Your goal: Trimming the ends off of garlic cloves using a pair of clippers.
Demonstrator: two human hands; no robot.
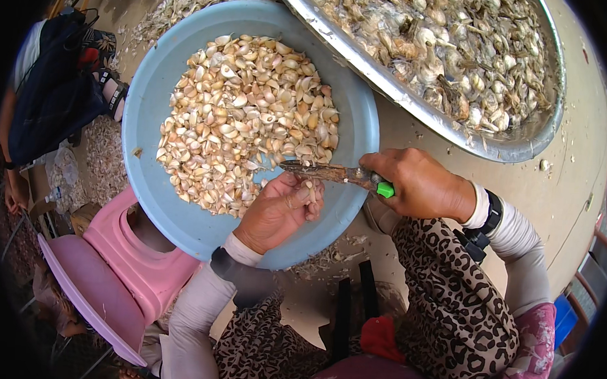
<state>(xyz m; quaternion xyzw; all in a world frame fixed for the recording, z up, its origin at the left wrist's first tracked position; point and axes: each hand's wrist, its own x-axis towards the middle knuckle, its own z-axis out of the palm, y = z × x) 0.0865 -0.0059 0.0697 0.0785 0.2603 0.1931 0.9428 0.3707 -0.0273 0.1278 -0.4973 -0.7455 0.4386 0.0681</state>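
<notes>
In my right hand (419,183) is a pair of shears (331,173) with dark, stained, pointed blades and a bright green part on the handle. The blades point left, over the rim side of a light blue basin (148,108). Just under them my left hand (279,209) is closed, pinching a small pale garlic clove (309,185) between thumb and fingers. Many loose garlic cloves (246,112) lie spread over the bottom of the basin, beyond my left hand. Whether the blades touch the clove I cannot tell.
A large metal bowl (522,155) heaped with dirty, untrimmed garlic bulbs (451,67) stands at the far right. Dry garlic skins (183,8) are piled behind the basin. On the left are a pink plastic stool (121,263) and another person's sandalled foot (114,96).
</notes>
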